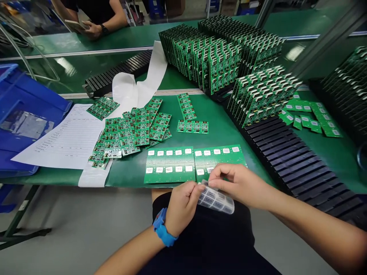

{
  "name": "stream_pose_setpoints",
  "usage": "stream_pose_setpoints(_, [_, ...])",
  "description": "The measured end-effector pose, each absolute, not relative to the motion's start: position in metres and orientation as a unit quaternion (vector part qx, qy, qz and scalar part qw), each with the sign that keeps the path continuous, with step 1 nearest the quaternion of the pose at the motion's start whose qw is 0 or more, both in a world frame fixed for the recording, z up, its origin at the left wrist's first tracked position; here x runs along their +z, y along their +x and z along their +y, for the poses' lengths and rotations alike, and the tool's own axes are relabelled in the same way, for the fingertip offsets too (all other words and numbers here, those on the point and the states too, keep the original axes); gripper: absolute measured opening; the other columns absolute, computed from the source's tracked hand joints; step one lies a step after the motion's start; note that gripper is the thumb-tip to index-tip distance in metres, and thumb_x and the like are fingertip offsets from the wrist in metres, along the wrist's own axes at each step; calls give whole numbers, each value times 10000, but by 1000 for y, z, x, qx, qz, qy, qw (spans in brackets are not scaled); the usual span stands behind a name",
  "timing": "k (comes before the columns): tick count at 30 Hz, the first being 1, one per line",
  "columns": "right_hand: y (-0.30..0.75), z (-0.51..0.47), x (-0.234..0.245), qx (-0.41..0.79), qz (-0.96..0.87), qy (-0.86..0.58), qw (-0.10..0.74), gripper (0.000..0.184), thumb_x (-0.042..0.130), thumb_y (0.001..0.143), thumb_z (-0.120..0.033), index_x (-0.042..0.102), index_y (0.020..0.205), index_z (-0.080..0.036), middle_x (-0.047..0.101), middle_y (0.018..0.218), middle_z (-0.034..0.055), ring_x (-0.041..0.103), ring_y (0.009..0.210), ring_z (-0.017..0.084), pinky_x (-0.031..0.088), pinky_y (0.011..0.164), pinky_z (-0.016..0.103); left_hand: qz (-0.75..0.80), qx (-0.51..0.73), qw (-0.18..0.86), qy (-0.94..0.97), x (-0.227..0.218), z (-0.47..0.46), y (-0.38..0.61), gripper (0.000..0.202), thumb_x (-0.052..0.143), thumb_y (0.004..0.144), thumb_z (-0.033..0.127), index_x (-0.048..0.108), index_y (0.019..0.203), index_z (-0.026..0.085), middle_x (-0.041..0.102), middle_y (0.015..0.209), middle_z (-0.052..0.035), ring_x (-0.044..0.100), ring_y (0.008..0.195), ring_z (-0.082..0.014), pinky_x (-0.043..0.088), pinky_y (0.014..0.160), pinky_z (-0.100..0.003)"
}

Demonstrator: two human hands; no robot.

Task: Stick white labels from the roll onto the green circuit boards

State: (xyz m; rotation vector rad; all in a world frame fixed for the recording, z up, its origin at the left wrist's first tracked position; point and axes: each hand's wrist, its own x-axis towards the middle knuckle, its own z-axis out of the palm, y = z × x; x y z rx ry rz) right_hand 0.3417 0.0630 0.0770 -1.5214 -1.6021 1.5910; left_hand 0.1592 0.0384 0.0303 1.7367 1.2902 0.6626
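Note:
My left hand point(185, 204) is closed on a curled sheet of labels point(216, 200) just in front of the table edge. The sheet is translucent and carries rows of small rectangular labels. My right hand point(236, 183) is pinched at the sheet's upper edge; what lies between its fingertips is too small to make out. Behind the hands, two green circuit board panels lie side by side on the table. The left panel point(169, 164) has white labels in two rows. The right panel point(233, 156) also bears white labels, and my right hand hides part of it.
Loose circuit boards point(123, 133) are piled at left near a printed paper point(65, 137) and a blue bin point(25, 118). Upright boards point(263, 93) fill black slotted racks point(295, 156) at right and behind. Across the table, a person point(94, 15) holds a phone-like object.

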Motion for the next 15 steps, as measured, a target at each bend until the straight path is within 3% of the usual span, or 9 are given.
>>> stream_pose_setpoints(3, [369, 76, 77, 517, -582, -593, 207, 226, 531, 794, -400, 585, 744, -187, 602, 751, 8, 555, 727, 145, 430, 654, 270, 520, 271, 410, 699, 27, 38, 156, 407, 396, 908, 313, 374, 524, 179, 331, 493, 43, 342, 466, -87, 273, 467, -211])
stream_pose_setpoints(5, [391, 85, 73, 467, -615, -620, 137, 232, 532, 783, -403, 593, 724, -187, 604, 736, 11, 549, 709, 151, 415, 648, 274, 515, 268, 424, 695, 28, 38, 154, 364, 391, 913, 305, 508, 595, 172, 464, 528, 24, 441, 499, -96, 334, 488, -198])
stream_pose_setpoints(8, [410, 93, 64, 440, -646, -624, 16, 226, 518, 773, -388, 606, 705, -190, 603, 713, 13, 541, 662, 152, 397, 604, 272, 489, 257, 468, 690, 29, 38, 153, 267, 404, 915, 281, 642, 855, 176, 677, 819, -30, 623, 760, -137, 449, 651, -190])
stream_pose_setpoints(11, [411, 93, 57, 413, -656, -631, -22, 238, 484, 782, -383, 608, 710, -192, 606, 732, 19, 542, 654, 154, 393, 589, 277, 470, 235, 488, 697, 29, 39, 156, 238, 427, 910, 258, 653, 941, 192, 675, 1069, -32, 614, 1002, -161, 461, 811, -199])
stream_pose_setpoints(15, [402, 88, 54, 370, -678, -634, -22, 218, 479, 780, -349, 591, 675, -195, 592, 733, 21, 534, 653, 153, 393, 598, 282, 480, 212, 473, 708, 27, 41, 160, 248, 424, 914, 271, 661, 919, 200, 660, 1124, -21, 625, 999, -158, 480, 802, -196])
